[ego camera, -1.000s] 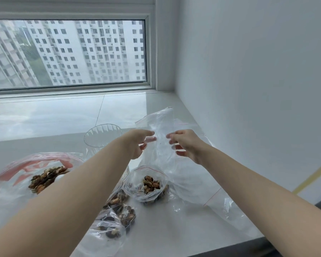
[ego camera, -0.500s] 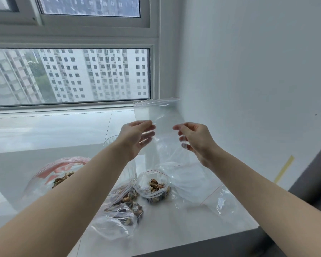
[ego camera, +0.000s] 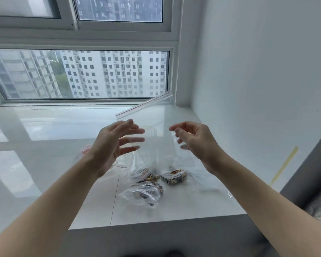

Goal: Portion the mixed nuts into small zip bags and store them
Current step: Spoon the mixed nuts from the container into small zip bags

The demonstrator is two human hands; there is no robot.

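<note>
Above the white windowsill (ego camera: 44,164), an empty clear zip bag (ego camera: 154,134) hangs in the air between the person's two raised hands, its red-lined zip strip tilted, higher at the right end than at the left. The left hand (ego camera: 111,143) sits at the bag's left edge with fingers spread and nearly straight; the film lies over the fingertips, but whether thumb and fingers pinch it cannot be told. The right hand (ego camera: 193,140) is at the bag's right edge, fingers loosely curled toward the plastic, and its hold is equally unclear. The hands are apart, with the bag's width between them. Below the hanging bag, on the sill, lie three small zip bags of mixed nuts (ego camera: 156,182) bunched together, touching one another, with more clear plastic spread to their right near the wall (ego camera: 258,89).
</note>
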